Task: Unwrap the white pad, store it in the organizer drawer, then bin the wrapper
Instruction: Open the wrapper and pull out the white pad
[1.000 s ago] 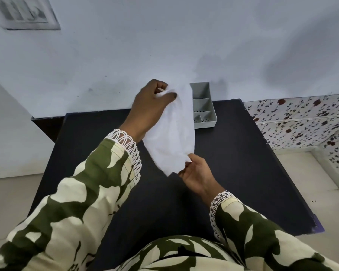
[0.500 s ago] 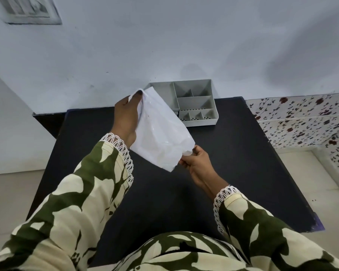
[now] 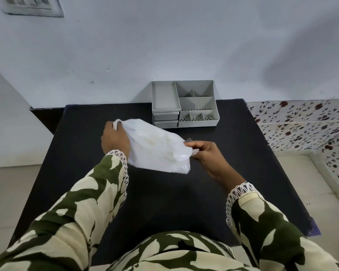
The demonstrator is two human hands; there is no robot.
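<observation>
Right hand pinches the near-right corner of the wrapped white pad between thumb and fingers, with a small translucent flap of the wrapper showing at the fingertips. Left hand is clenched around the opposite, far-left end of the package. Both hands hold the package just above the black table, over its middle; whether the lower edge touches the surface cannot be told.

Orientation: the long axis of the package runs diagonally, from far-left at the left hand to near-right at the right hand. The broad face is turned upward toward the camera. The end likely to open first points toward the right hand.

Risks, as judged from this position:
- The wrapper is thin and glossy. A pull on a small corner could tear off only a strip and leave the pad enclosed.
- The pad is soft. A hard squeeze by the left hand could crease it.
- If the wrapper opens suddenly, the pad could slip out onto the table or past its edge.

Farther back, the grey organizer stands against the wall. Its two small drawers appear closed, so one must be opened before storage. No bin is visible.
</observation>
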